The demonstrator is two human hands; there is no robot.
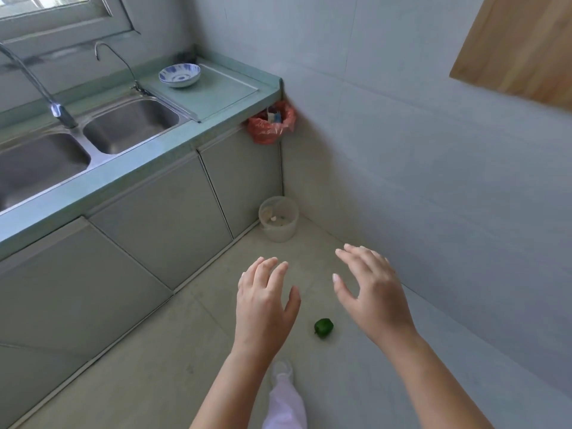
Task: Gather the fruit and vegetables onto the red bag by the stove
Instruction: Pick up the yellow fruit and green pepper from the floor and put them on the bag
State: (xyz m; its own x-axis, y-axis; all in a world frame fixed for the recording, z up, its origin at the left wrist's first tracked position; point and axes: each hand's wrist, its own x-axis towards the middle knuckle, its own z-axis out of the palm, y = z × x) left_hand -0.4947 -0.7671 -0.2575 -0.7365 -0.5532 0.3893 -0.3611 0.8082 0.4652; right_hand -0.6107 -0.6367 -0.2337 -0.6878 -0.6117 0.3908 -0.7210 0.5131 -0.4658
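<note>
left hand point(263, 308) and right hand point(374, 295) both held out, fingers spread, holding nothing | small round glossy green pepper point(323, 327) sits on the grey tiled floor point(154, 351), below and between both palms, well short of the fingertips | looks about equally near either hand, no clear long axis

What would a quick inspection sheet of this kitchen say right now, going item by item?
Surface: grey tiled floor; green countertop with a double sink.
Job's things: one green pepper lying on the floor; the red bag by the stove is not in view.
Clutter: blue-patterned bowl on the countertop; pale bin in the corner; red plastic bag hanging at the counter's end.
Hands: left hand and right hand both open, empty, above the pepper.
Cables: nothing seen.
Surroundings: tiled walls, window, wooden panel.
</note>
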